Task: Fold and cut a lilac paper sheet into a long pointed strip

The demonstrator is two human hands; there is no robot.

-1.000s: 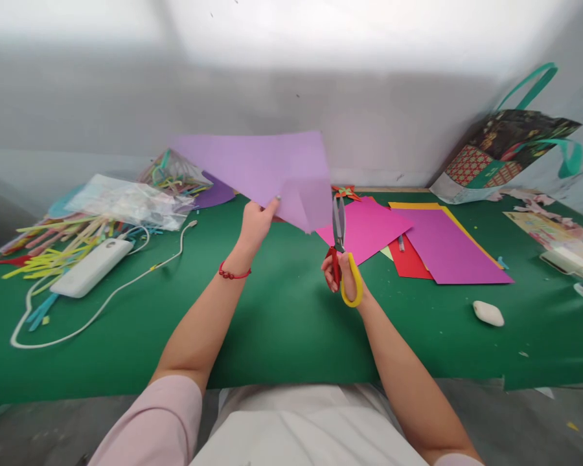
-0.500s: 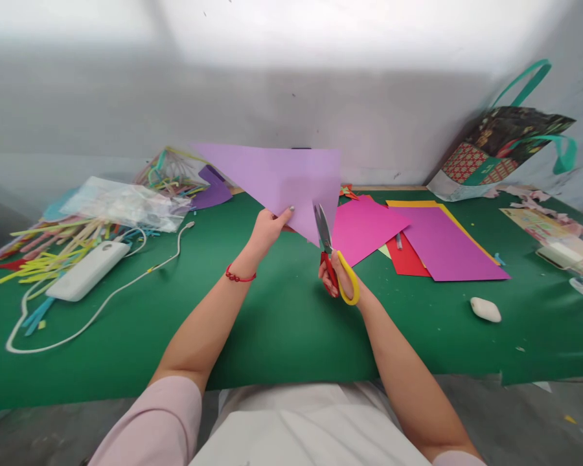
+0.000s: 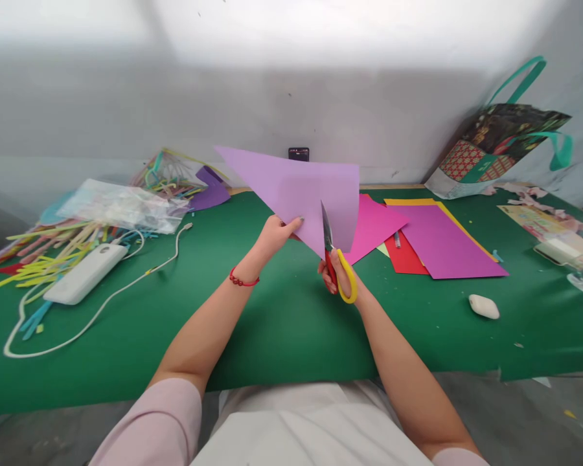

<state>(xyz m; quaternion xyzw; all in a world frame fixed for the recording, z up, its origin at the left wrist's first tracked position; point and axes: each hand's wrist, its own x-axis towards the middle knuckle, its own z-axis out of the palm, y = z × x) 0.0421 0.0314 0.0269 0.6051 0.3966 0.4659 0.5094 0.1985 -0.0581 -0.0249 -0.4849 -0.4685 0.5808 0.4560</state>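
Our left hand (image 3: 279, 234) pinches the lower edge of a lilac sheet (image 3: 296, 184), thumb flat on its face. Our right hand (image 3: 340, 272) grips the handles of the scissors (image 3: 328, 238), one loop yellow, the other red. We see the metal blades, narrow and tapering, point away from us toward the far edge, leaning slightly left; they overlap the sheet's right part, though we cannot tell whether the paper is cut there. The sheet, smooth, thin and roughly triangular, hangs above the middle of the green surface (image 3: 291, 330). Its long axis runs left to right; its sharp tip points toward the far left corner, and its right end curves downward.

To the right we find flat pink (image 3: 376, 223), red (image 3: 405, 255) and purple paper (image 3: 447, 239), overlapping at angles. A rounded white case (image 3: 484, 307) lies nearer the right edge, and a patterned bag (image 3: 486, 152) leans at the far right corner. Toward the left edge we note a white, blocky power bank (image 3: 85, 274), its looped cable (image 3: 121, 294), and crinkled clear plastic (image 3: 121, 204) over thin coloured strips (image 3: 39, 265).
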